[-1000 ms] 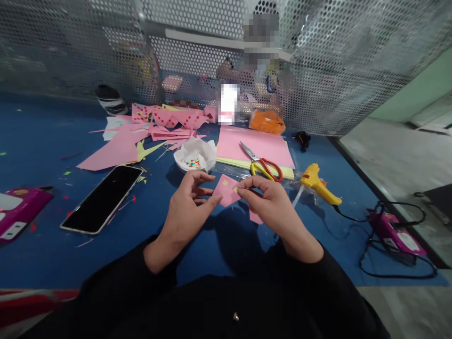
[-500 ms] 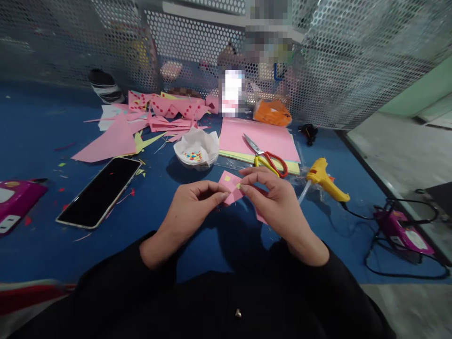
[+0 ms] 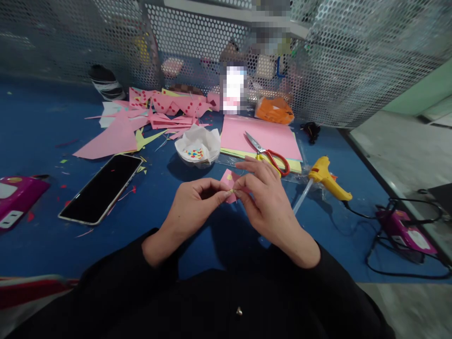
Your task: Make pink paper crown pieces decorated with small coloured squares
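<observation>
My left hand (image 3: 190,207) held a small pink paper (image 3: 232,184) from the left side, its thumb and fingers pressed together on the paper. My right hand (image 3: 271,207) came to the same paper from the right; its thumb and forefinger were pinched at the paper, close to the left fingertips, and its other fingers were spread above. The small pink paper was between my two hands, over the middle of the blue bench (image 3: 155,193), and it carried one yellow square (image 3: 229,177) near its far edge. At the grip a little more yellow appeared, but I cannot tell its shape.

Beyond the hands, slightly to the left, I saw a bowl (image 3: 213,137) with white lining and small coloured bits (image 3: 195,153) inside. To its right lay a stack of pink and yellow sheets (image 3: 254,134), and scissors (image 3: 260,149) with red and yellow handles rested partly on it. At the right was a yellow glue gun (image 3: 323,175); farther right, a purple box (image 3: 406,230) lay among black cable. On the left I had a phone (image 3: 102,188) with dark screen, another purple device (image 3: 17,200), and cut pink paper pieces (image 3: 109,136) behind the phone. An orange packet (image 3: 274,110) lay beyond the stack, near the perforated panel (image 3: 190,35).
</observation>
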`<state>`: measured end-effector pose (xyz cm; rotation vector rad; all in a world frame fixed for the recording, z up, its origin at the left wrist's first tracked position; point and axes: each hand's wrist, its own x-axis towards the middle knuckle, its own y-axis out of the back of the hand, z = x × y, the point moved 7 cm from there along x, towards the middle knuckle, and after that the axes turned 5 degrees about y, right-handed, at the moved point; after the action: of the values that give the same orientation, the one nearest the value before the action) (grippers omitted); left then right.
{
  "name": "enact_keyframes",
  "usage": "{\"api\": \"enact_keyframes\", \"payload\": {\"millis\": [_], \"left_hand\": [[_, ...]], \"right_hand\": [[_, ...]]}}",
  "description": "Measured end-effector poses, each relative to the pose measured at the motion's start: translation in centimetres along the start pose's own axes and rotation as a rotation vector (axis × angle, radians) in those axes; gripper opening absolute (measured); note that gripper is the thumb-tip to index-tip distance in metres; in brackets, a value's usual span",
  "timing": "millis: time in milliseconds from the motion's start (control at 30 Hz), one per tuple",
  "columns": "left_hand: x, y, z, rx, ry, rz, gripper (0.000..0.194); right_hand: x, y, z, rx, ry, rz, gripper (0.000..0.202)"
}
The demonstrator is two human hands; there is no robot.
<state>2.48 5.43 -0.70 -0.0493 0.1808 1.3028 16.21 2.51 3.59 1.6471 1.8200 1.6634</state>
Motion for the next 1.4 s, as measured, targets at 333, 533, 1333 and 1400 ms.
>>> {"api": "enact_keyframes", "payload": {"millis": [333,533,1333,1400], "left_hand": [[0.0,0.2,0.2,0.064,-0.016,0.034,0.01],[-0.1,0.2,0.3,0.057,-0.013,0.035,0.011],[-0.2,0.3,0.2,0.131,-0.028,0.055,0.011],[0.0,0.5,-0.3,0.073,0.004,0.066,0.016]], "right_hand": [[0.0,0.8,0.2,-0.034,-0.02,0.078,0.01],[-0.1,1.4,0.6,0.007,-0.04,0.139,0.005],[-0.7,-0.1,3.6,0.318,-0.457,-0.005,0.012],[-0.6,-0.2,3.4,0.319,-0.451,-0.006,0.011]]}}
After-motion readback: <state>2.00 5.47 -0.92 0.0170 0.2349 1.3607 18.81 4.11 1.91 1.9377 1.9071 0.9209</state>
